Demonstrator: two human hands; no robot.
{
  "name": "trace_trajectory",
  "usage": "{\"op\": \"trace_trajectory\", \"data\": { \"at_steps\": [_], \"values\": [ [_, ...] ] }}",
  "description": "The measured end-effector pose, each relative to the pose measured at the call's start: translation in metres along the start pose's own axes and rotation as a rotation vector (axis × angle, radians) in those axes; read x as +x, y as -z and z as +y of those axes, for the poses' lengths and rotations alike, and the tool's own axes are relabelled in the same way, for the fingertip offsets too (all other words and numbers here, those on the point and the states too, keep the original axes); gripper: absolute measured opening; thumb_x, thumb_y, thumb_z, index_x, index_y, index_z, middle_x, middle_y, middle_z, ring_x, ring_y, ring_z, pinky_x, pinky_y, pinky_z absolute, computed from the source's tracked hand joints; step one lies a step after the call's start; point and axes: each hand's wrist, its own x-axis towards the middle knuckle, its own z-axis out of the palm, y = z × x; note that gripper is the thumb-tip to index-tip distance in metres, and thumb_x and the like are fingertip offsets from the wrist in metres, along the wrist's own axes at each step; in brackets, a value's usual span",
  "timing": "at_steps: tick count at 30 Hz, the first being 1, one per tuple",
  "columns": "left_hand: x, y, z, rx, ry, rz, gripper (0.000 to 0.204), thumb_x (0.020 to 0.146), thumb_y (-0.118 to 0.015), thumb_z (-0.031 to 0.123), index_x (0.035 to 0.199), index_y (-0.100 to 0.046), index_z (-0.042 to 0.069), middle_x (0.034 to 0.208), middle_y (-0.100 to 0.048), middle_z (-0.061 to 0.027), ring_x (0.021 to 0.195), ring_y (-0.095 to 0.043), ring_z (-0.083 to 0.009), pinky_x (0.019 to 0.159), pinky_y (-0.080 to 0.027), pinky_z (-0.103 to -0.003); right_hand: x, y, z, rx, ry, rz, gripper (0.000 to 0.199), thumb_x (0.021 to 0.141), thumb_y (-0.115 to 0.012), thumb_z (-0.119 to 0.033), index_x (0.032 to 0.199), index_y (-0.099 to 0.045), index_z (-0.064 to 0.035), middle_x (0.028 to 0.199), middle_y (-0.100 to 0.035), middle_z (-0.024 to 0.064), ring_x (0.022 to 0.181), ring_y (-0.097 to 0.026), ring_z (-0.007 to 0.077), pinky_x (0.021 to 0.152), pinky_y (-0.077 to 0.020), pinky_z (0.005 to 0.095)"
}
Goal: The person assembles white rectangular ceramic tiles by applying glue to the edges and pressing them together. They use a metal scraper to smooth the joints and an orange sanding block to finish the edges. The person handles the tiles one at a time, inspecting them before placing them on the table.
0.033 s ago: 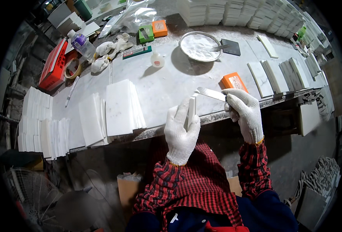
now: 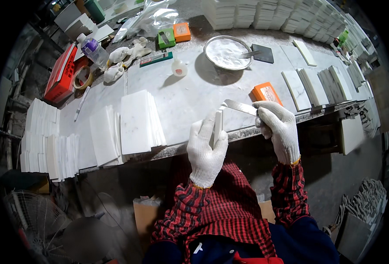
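Observation:
Both my hands wear white knit gloves. My left hand (image 2: 207, 152) is closed round a thin white stone tile (image 2: 218, 125), held upright with its narrow edge toward me. In my right hand (image 2: 277, 127) is a putty knife (image 2: 243, 107); its metal blade points left and its tip meets the tile's upper end, where a little white paste shows. Behind them, a metal bowl (image 2: 228, 53) holds white paste or powder, with a second flat metal blade (image 2: 250, 54) lying in it. An orange box (image 2: 267, 93) sits just beyond my right hand.
White tiles (image 2: 142, 123) lean in stacks at the left, with more marble tiles (image 2: 295, 90) at the right and tall stacks (image 2: 256, 15) behind. A small round bottle (image 2: 179, 67) stands mid-table. A water bottle (image 2: 93, 52), tape roll (image 2: 83, 78) and red box (image 2: 60, 75) occupy the far left.

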Motion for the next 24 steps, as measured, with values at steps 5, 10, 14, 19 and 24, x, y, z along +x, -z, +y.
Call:
{"op": "trace_trajectory", "data": {
  "at_steps": [5,10,14,19,24],
  "values": [
    [-0.001,0.001,-0.001,-0.014,0.003,-0.021,0.050,0.082,-0.070,0.001,0.132,-0.063,0.002,0.110,-0.062,-0.0128,0.093,-0.067,-0.0251,0.081,-0.056,-0.034,-0.007,0.002,-0.003,-0.023,0.007,-0.014,0.025,0.098,-0.062,-0.014,0.115,-0.071,0.0025,0.076,-0.065,0.0010,0.059,-0.054,0.0030,0.051,-0.0406,0.0178],
    [-0.001,0.002,0.001,-0.033,0.028,-0.021,0.050,0.082,-0.069,0.001,0.132,-0.063,0.001,0.110,-0.062,-0.0128,0.093,-0.067,-0.0247,0.081,-0.056,-0.034,-0.014,-0.003,-0.005,-0.091,0.049,0.001,0.025,0.099,-0.062,-0.014,0.115,-0.071,0.0025,0.075,-0.065,0.0018,0.060,-0.055,0.0037,0.053,-0.0431,0.0180],
    [0.000,0.002,0.003,-0.028,0.034,-0.017,0.050,0.082,-0.069,0.001,0.132,-0.063,0.001,0.110,-0.062,-0.0129,0.093,-0.067,-0.0246,0.081,-0.056,-0.035,-0.015,-0.005,-0.005,-0.117,0.085,0.014,0.025,0.099,-0.063,-0.014,0.116,-0.071,0.0025,0.076,-0.066,0.0029,0.060,-0.056,0.0041,0.053,-0.0442,0.0183],
    [-0.001,0.000,-0.001,-0.023,0.018,-0.006,0.052,0.083,-0.068,0.001,0.135,-0.063,0.002,0.107,-0.062,-0.0105,0.088,-0.064,-0.0198,0.079,-0.054,-0.033,-0.018,-0.006,-0.004,-0.155,0.135,0.026,0.024,0.099,-0.063,-0.012,0.116,-0.071,0.0023,0.077,-0.068,0.0035,0.062,-0.057,0.0046,0.056,-0.0462,0.0195],
    [-0.002,0.000,0.000,-0.033,0.023,-0.019,0.052,0.082,-0.068,0.001,0.134,-0.063,0.002,0.110,-0.062,-0.0123,0.093,-0.066,-0.0243,0.081,-0.056,-0.035,-0.021,-0.007,-0.007,-0.189,0.173,0.029,0.023,0.099,-0.063,-0.010,0.117,-0.071,0.0019,0.078,-0.070,0.0044,0.063,-0.059,0.0047,0.058,-0.0476,0.0201]
  ]
}}
